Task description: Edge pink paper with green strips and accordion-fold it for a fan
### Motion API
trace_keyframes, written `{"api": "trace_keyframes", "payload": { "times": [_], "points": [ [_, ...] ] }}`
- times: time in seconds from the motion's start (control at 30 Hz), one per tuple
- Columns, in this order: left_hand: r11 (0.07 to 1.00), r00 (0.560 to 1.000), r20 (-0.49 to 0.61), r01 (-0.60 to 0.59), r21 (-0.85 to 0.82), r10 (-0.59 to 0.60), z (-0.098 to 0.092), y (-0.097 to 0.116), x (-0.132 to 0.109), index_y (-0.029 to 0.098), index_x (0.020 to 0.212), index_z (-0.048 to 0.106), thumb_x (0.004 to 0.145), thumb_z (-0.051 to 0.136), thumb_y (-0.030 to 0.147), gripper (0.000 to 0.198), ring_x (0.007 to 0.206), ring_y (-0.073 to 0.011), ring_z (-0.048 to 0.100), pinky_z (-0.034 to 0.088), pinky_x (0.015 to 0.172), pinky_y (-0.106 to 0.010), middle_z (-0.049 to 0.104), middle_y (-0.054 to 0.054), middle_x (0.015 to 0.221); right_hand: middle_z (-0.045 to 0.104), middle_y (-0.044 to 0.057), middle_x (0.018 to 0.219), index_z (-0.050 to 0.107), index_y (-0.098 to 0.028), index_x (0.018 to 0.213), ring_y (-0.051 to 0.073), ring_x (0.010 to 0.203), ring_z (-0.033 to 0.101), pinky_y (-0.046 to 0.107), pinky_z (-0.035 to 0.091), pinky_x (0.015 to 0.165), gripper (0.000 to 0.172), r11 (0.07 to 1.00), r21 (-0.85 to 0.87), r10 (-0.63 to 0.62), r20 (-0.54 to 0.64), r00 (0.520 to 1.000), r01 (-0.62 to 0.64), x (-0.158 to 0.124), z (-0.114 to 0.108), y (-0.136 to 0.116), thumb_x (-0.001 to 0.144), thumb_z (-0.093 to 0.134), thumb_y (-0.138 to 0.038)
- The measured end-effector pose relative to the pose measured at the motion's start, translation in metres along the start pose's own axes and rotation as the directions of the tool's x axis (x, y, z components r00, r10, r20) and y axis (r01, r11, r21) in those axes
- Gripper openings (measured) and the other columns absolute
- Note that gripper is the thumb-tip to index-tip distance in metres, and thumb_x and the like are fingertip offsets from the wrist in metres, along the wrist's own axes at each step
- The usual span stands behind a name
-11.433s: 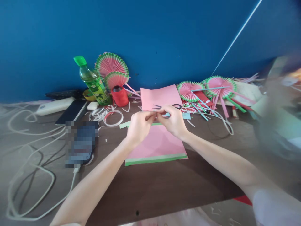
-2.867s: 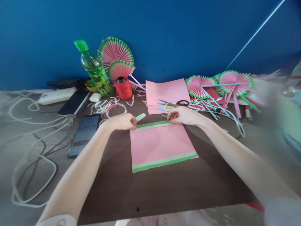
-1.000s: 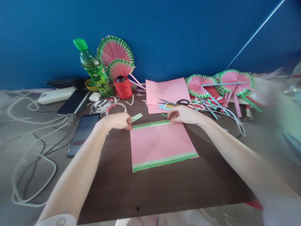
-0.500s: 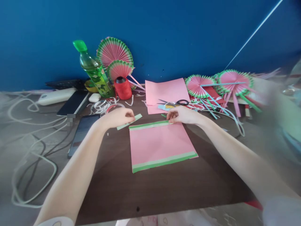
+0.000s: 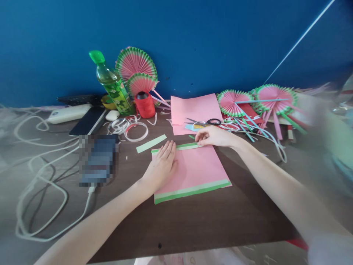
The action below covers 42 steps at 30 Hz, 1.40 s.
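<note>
A pink sheet of paper [image 5: 193, 169] lies on the dark table, edged with green paper strips along its far and near sides. My left hand [image 5: 163, 162] rests flat on the sheet's left part, its fingers extended over the far green strip [image 5: 187, 146]. At the far right corner, my right hand [image 5: 207, 136] has its fingers curled and pinched on the end of that strip. A loose pale green paper strip [image 5: 151, 144] lies on the table just beyond my left hand. Scissors [image 5: 213, 121] lie behind my right hand, near another pink sheet [image 5: 194, 106].
A green-capped bottle [image 5: 113, 86], a red thread spool [image 5: 145, 105] and pleated paper fans [image 5: 136, 64] stand by the blue wall. More fans [image 5: 234, 102] lie at right. A tape roll [image 5: 136, 132], a phone [image 5: 100, 160] and white cables [image 5: 66, 200] are at left.
My left hand has let go of the loose pale green strip and moved right and nearer, onto the pink sheet, where it lies flat. My right hand has stayed at the corner.
</note>
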<state>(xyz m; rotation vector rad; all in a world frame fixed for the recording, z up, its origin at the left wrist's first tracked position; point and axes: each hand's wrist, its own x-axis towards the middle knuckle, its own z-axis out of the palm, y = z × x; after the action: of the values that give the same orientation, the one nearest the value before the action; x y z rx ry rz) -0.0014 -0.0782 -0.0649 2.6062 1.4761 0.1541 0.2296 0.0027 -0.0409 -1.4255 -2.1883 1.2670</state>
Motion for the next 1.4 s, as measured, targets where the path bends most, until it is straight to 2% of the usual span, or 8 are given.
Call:
{"api": "trace_keyframes", "payload": {
  "times": [0.1,0.23,0.47,0.7,1.07,1.4],
  "points": [
    [0.999,1.0,0.001,-0.029,0.04,0.029,0.008,-0.002,-0.007,0.002,0.138,0.027,0.089,0.029,0.031,0.057,0.137,-0.0243,0.016,0.021,0.112,-0.042,0.023,-0.018,0.147,0.063,0.002,0.073,0.062,-0.016,0.077,0.013,0.068,0.057,0.026,0.044,0.063,0.014,1.0,0.002,-0.022,0.015,1.0,0.022,0.001,-0.001,0.004,0.066,0.064,-0.022],
    [0.997,0.998,-0.02,-0.058,0.05,0.059,0.009,-0.003,-0.007,0.006,0.14,0.026,0.09,0.031,0.037,0.059,0.137,-0.0265,0.013,0.021,0.111,-0.045,0.021,-0.019,0.147,0.062,0.002,0.074,0.062,-0.016,0.078,0.013,0.068,0.057,0.026,0.044,0.062,0.014,0.999,-0.033,-0.018,-0.003,1.0,0.018,-0.001,-0.001,0.002,0.066,0.064,-0.021],
    [0.998,0.999,0.014,-0.047,0.039,0.047,0.005,0.0,-0.006,0.011,0.139,0.03,0.089,0.036,0.036,0.057,0.137,-0.0306,0.013,0.023,0.109,-0.047,0.017,-0.02,0.148,0.062,0.002,0.074,0.062,-0.016,0.078,0.012,0.066,0.056,0.025,0.043,0.06,0.012,0.994,-0.102,0.018,-0.049,0.999,-0.023,-0.005,0.0,-0.007,0.067,0.064,-0.019],
    [0.998,0.998,-0.017,-0.057,0.029,0.057,0.007,-0.001,-0.006,0.009,0.138,0.032,0.088,0.036,0.04,0.058,0.137,-0.0315,0.014,0.025,0.108,-0.049,0.019,-0.021,0.147,0.062,0.001,0.073,0.061,-0.016,0.076,0.011,0.064,0.055,0.025,0.043,0.06,0.011,0.998,-0.058,0.007,-0.037,0.999,-0.009,-0.001,0.0,0.001,0.066,0.065,-0.02],
    [0.996,0.996,-0.034,-0.079,0.038,0.08,0.011,-0.004,-0.006,0.014,0.14,0.028,0.088,0.036,0.047,0.062,0.137,-0.0313,0.011,0.024,0.108,-0.049,0.016,-0.018,0.149,0.062,0.001,0.069,0.06,-0.017,0.073,0.012,0.064,0.056,0.025,0.044,0.059,0.008,0.991,-0.129,0.028,-0.071,0.997,-0.037,-0.004,0.002,-0.008,0.066,0.061,-0.014],
    [0.996,0.995,-0.035,-0.088,0.033,0.089,0.009,-0.004,-0.006,0.018,0.138,0.033,0.088,0.038,0.045,0.057,0.137,-0.0321,0.012,0.026,0.107,-0.049,0.013,-0.014,0.151,0.061,0.0,0.067,0.059,-0.017,0.072,0.012,0.061,0.055,0.024,0.043,0.056,0.008,0.988,-0.151,0.026,-0.087,0.996,-0.039,-0.003,0.004,-0.008,0.066,0.059,-0.011]
  ]
}}
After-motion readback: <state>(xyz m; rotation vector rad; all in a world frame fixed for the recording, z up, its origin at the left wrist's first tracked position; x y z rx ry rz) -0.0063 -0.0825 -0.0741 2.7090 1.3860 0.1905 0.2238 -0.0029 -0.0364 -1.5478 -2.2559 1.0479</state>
